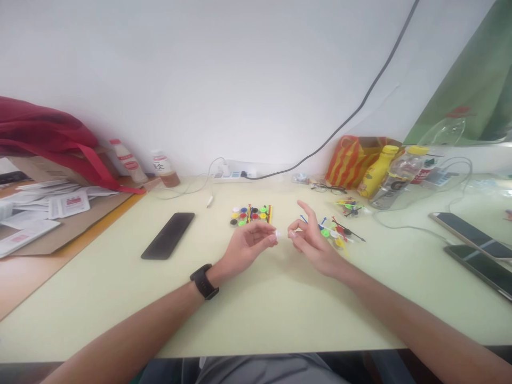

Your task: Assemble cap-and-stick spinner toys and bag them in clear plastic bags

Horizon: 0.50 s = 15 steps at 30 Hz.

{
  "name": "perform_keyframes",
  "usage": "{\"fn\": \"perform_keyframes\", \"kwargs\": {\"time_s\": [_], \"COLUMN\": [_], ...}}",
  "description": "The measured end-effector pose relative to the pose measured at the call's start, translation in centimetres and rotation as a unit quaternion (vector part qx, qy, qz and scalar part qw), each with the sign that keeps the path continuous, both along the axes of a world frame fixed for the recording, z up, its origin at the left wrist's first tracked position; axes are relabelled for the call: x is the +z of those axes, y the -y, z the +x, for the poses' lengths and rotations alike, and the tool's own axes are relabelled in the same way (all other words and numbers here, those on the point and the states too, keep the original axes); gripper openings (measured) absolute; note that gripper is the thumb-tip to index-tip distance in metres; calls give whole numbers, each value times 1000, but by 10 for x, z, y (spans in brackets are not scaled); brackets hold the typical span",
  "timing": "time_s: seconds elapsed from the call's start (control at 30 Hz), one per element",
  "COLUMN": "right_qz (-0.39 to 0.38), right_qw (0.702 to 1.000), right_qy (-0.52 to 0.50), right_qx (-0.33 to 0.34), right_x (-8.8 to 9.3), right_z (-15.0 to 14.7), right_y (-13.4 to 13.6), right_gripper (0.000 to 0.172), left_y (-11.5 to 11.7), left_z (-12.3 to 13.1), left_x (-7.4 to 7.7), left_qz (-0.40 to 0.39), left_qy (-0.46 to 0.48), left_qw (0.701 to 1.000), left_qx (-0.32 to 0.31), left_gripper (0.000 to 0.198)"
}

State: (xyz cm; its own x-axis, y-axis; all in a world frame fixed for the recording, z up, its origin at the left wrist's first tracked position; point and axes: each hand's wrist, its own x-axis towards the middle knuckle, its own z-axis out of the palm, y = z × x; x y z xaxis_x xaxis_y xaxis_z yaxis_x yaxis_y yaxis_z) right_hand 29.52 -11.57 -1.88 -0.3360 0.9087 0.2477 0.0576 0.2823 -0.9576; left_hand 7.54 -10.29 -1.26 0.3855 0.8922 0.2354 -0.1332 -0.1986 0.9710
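Over the middle of the table, my left hand [256, 240] pinches a small white piece [278, 233] between thumb and fingertips. A short gap to the right, my right hand [316, 240] has its thumb and a finger drawn together and its index finger raised. Whatever that pinch holds, if anything, is too small to make out. Behind my left hand lie rows of coloured round pieces [242, 216] and a few thin sticks [270, 214]. Partly hidden by my right hand is a loose heap of coloured sticks and round pieces [347, 231].
A black phone [168, 236] lies left; two more phones [476, 234] lie right. Behind are eyeglasses [328, 188], a striped bag [344, 165], a yellow bottle [377, 170], a clear bottle [400, 178] and a power strip [228, 175]. Papers [60, 200] cover the left side.
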Motion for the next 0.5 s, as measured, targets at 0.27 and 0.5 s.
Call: {"fn": "perform_keyframes", "kwargs": {"time_s": [0.27,0.5], "right_qz": [-139,-104], "right_qw": [986,989], "right_qy": [-48,-75], "right_qx": [73,76], "right_x": [9,17], "right_z": [6,12], "right_y": [-6,-7], "right_gripper": [50,36], "left_y": [-3,-3], "left_z": [-2,-2], "left_x": [-4,-5], "left_qz": [24,37], "left_qy": [-11,-38], "left_qw": [999,998], "left_qx": [40,29], "left_gripper": [26,25]}}
